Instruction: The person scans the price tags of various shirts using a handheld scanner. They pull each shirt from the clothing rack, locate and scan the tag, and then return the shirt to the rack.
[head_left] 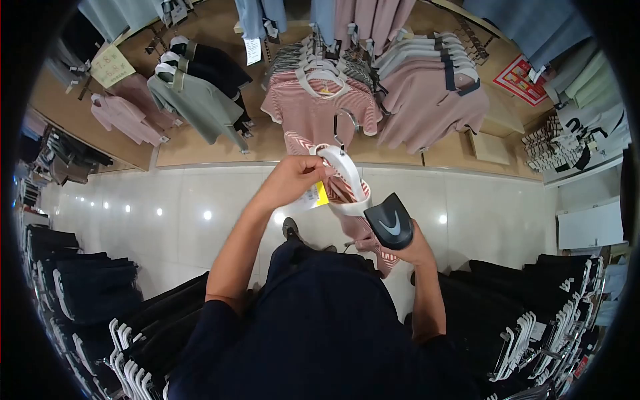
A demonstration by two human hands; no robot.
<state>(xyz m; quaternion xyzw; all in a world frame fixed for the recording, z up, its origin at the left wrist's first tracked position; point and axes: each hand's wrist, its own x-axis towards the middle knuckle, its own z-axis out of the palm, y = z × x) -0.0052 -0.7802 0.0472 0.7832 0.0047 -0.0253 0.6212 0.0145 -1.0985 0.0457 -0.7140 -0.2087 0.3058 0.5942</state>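
Note:
A red-and-white striped shirt hangs from a white hanger with a metal hook, held in front of my body. My left hand is closed in a pinch at the shirt's collar, beside the hanger's left side. Just under those fingers shows a white and yellow tag. My right hand is wrapped round a black handheld device with a curved grey mark, near the shirt's right side. The device's lower part and most of the right fingers are hidden. Below it the striped cloth hangs down.
Ahead, a wooden display holds striped shirts, pink polo shirts and a grey-green shirt. Racks of black garments on white hangers stand close at the left and right. Shiny pale floor tiles lie between.

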